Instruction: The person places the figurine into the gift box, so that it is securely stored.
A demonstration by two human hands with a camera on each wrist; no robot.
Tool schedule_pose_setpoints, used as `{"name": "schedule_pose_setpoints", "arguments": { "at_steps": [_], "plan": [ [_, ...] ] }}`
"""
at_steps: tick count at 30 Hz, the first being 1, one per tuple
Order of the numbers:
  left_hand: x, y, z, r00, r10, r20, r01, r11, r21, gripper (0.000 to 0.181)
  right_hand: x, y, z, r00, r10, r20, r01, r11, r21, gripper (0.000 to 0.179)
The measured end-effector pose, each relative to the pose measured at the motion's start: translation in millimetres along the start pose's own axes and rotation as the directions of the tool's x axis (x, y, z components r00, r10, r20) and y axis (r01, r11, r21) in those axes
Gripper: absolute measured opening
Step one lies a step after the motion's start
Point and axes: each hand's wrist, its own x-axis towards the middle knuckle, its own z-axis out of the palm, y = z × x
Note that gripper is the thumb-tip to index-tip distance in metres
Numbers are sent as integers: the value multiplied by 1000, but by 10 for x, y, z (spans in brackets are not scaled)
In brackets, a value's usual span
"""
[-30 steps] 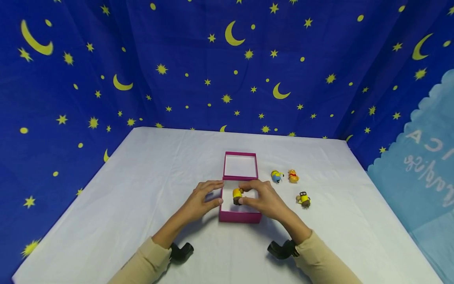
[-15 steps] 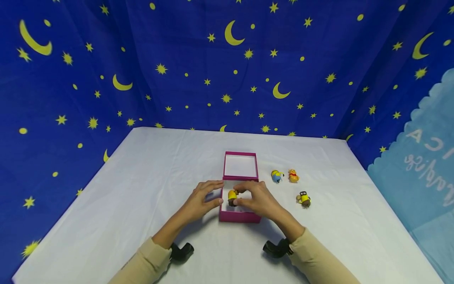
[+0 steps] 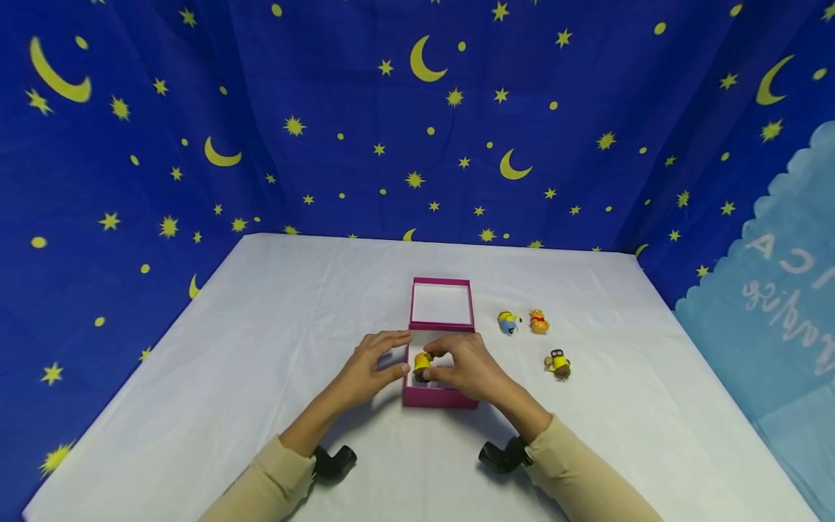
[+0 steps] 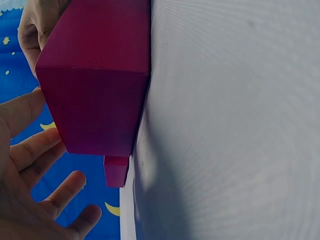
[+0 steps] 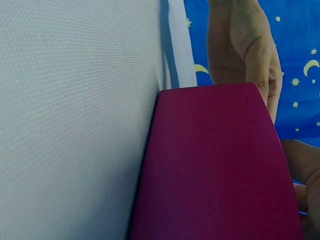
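A magenta box [image 3: 440,397] with a white inside stands on the table before me. My right hand [image 3: 470,368] reaches over its right side and pinches a small yellow-and-brown minion figure [image 3: 422,362] between thumb and fingers, inside the box near its left wall. My left hand [image 3: 370,370] is at the box's left side, thumb and fingertips at the upper edge. In the left wrist view, the fingers of that left hand [image 4: 35,180] are spread, some of them at the box's edge [image 4: 95,100]. The box wall hides the figure in both wrist views.
The box's lid [image 3: 442,304] lies inside up just behind it. To the right are a blue-and-yellow minion figure [image 3: 508,322], an orange bear figure in red [image 3: 538,322] and another yellow-and-brown minion figure [image 3: 558,364]. A starry blue cloth [image 3: 365,101] hangs behind the white table [image 3: 293,304].
My right hand has moved left and slightly down with the minion figure, bringing it close to the box's left wall. The left hand has kept its place.
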Motion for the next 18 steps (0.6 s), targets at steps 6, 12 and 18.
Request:
{"name": "schedule_pose_setpoints", "arguments": {
  "at_steps": [6,12,18],
  "plan": [
    [-3,-3,0,1000,-4,-3,4,1000,1,48,15,-36,8,1000,-11,4,11,999,-48,32],
    [-1,-7,6,1000,-4,-7,4,1000,4,48,36,-53,32,999,-4,34,7,996,-88,32],
    [0,6,5,1000,-15,-5,15,1000,6,48,53,-77,39,997,19,70,-11,993,-118,35]
  ]
}}
